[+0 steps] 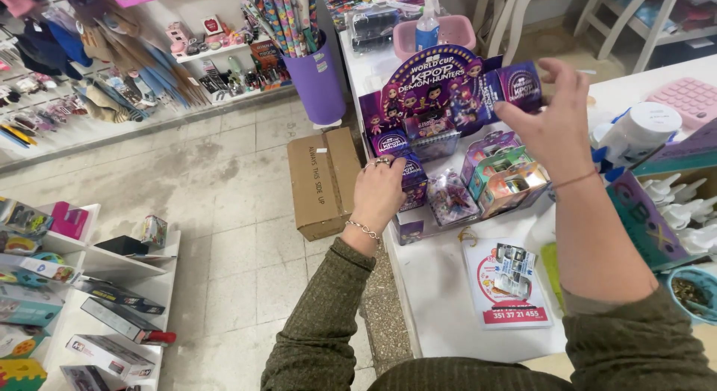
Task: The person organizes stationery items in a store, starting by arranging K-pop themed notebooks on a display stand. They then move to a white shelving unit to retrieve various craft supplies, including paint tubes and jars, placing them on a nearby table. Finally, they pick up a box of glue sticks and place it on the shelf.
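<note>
1. A purple display box (pixel 441 129) of small toy packs stands on the white desk (pixel 441 301), near its left edge, with its illustrated back card upright at the far side.
2. The left hand (pixel 379 191) rests on the near-left corner of the display box; its fingers (pixel 388 165) are curled closed over a small purple pack (pixel 413 180) at that corner. Rings and a chain bracelet show on this hand.
3. The right hand (pixel 554 122) is raised above the right side of the box, at the right edge of the back card. Its fingers (pixel 515 111) are spread open and hold nothing; the box lies directly beneath and left of them.
4. Several windowed toy packs (pixel 504 178) sit in the box's right half, below the right hand.
5. A printed leaflet (pixel 504 286) lies on the desk, near of the box.
6. A brown cardboard carton (pixel 323 182) stands on the tiled floor, just left of the desk.
7. A purple bucket (pixel 317 81) of wrapping-paper rolls stands farther off, beyond the carton.
</note>
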